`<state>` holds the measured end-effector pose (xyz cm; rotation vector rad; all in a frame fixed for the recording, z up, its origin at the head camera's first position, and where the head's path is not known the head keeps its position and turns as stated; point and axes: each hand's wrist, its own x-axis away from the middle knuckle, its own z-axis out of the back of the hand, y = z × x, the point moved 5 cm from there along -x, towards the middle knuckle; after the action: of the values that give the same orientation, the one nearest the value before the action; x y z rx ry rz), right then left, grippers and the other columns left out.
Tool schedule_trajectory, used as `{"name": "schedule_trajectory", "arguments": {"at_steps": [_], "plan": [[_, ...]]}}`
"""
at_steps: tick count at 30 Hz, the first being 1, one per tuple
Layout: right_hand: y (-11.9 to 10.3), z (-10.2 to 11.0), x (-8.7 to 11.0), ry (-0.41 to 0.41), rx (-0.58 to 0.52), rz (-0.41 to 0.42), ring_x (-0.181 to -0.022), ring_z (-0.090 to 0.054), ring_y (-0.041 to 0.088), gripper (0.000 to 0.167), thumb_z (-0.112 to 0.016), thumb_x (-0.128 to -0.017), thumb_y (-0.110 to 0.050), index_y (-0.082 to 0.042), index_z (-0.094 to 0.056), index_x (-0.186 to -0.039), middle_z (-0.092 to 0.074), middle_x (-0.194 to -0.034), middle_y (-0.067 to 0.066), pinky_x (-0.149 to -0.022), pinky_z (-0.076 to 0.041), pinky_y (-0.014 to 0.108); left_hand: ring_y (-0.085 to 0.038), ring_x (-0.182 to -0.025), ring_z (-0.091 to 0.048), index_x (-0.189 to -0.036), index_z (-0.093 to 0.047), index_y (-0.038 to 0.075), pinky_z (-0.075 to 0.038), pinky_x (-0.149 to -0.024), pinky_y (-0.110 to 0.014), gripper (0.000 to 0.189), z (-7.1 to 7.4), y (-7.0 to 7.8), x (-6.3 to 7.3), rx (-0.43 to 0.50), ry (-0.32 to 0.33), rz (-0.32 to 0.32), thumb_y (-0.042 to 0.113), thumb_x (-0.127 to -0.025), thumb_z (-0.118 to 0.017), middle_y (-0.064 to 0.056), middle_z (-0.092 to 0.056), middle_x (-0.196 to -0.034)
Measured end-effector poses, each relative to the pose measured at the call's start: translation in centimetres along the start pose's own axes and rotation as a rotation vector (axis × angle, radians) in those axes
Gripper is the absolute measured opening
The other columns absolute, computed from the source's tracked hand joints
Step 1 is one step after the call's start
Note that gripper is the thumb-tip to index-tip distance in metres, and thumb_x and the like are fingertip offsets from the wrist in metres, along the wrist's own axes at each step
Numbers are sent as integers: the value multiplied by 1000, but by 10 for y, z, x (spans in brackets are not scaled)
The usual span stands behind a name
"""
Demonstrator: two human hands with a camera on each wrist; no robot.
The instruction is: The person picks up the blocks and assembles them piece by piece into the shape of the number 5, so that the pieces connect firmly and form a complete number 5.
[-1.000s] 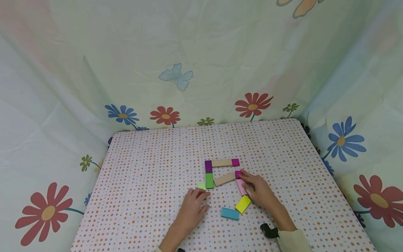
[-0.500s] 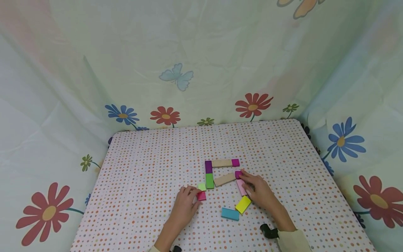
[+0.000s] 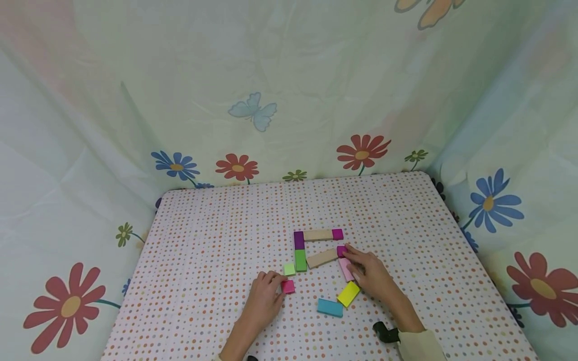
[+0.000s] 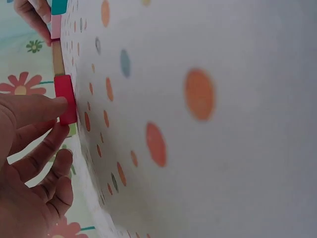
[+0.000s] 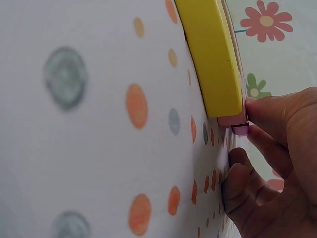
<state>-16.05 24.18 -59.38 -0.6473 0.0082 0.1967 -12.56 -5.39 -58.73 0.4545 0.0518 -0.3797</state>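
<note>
My left hand (image 3: 265,296) pinches a small pinkish-red block (image 3: 288,287) at its left end; the left wrist view shows the thumb against that block (image 4: 66,99). Just behind it lies a light green block (image 3: 289,269), with a narrow gap between. My right hand (image 3: 372,273) has its index finger at a magenta block (image 3: 341,251) and its thumb beside a pink block (image 3: 346,269). A tan block (image 3: 322,258) leads left from the magenta one. In the right wrist view, a yellow block (image 5: 213,59) stands in front of the pink one.
Green (image 3: 300,260) and purple (image 3: 299,240) blocks form a column, with another tan block (image 3: 318,235) and a second magenta block (image 3: 337,234) running right from its top. A blue block (image 3: 330,308) lies near the yellow one. All rest on a dotted tabletop (image 3: 217,240).
The left hand drew back leftward, uncovering the light green block. The pinkish-red block, first hidden, then against the light green one, now sits slightly nearer me. The right hand stayed put.
</note>
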Motion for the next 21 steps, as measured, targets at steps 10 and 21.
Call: {"name": "schedule_trajectory", "arguments": {"at_steps": [10,21], "plan": [[-1,0,0,3,13,6,-129,-62,40,41,-66,-104,-9,-4,-64,-144,-53,-161,15,-106,-54,60,-16,-106,-59,-123,-76,13,-53,-89,-35,34,-2,12,2,-8,-78,-97,15,-90,-83,1,-72,-118],[0,-1,0,0,20,-3,-130,-61,41,41,-66,-104,-10,-4,-64,-145,-53,-161,15,-107,-53,61,-14,-107,-57,-124,-77,15,-52,-91,-34,32,-13,28,4,-34,-146,-148,19,-92,-82,2,-71,-118]]}}
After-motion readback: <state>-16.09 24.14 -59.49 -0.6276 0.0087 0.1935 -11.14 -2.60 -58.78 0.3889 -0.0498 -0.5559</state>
